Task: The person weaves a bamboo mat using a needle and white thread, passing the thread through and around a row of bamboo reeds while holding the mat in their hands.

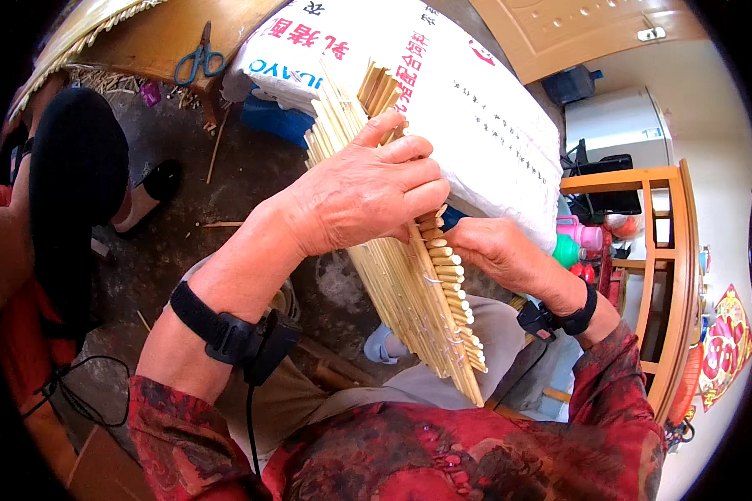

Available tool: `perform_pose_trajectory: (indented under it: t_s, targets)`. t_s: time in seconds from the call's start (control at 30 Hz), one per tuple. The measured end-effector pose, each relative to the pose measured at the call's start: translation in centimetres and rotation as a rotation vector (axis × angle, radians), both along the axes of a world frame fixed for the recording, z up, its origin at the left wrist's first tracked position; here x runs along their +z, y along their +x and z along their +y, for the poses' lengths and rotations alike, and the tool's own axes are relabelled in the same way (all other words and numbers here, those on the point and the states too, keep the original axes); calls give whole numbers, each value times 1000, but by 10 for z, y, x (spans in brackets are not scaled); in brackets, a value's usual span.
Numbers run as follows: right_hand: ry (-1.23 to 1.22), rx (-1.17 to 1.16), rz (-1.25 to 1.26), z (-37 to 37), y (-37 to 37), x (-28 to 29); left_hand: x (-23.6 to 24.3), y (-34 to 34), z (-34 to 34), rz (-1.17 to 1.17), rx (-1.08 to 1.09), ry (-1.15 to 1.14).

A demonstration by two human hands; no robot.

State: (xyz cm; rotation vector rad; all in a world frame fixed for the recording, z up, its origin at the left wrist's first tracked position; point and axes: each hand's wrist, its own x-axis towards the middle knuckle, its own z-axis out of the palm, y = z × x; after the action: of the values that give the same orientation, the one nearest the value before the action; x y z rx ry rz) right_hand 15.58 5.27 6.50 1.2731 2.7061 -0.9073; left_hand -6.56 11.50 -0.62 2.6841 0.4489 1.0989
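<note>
Over my lap stands a panel of pale straw stalks (393,288), laid side by side, with a row of thick stalk ends along its right edge and thread stitches showing near them. My left hand (372,188) is closed over the panel's upper part, its fingers curled across the stalks. Against the edge with the stalk ends, my right hand (497,250) is closed, fingers pinched together; what they grip there is mostly hidden. Both wrists wear black straps with small devices.
A white printed sack-covered bundle (485,142) lies just beyond my hands. Scissors (199,60) rest on a wooden table (142,46) at the far left. Another person's dark-clad leg (79,167) is at left. A wooden rack (668,250) stands at right. Straw scraps litter the floor.
</note>
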Motion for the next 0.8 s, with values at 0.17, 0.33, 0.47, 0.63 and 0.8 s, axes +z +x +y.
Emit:
perform_pose_trajectory:
  t_s: [0.17, 0.33, 0.47, 0.63, 0.8]
  targets:
    - [-14, -67, -70, -4, 1, -7, -4, 10, 4, -36, -12, -5]
    - [8, -115, 22, 8, 24, -12, -7, 23, 1, -137, 88, -57]
    - [-53, -295, 124, 4, 34, -21, -5, 14, -6, -189, 134, -136]
    - [-304, -391, 128, 6, 56, -19, -14, 3, -17, -318, 267, -259]
    - [-308, -498, 152, 0, 54, -18, -18, 1, -19, -78, 206, -449]
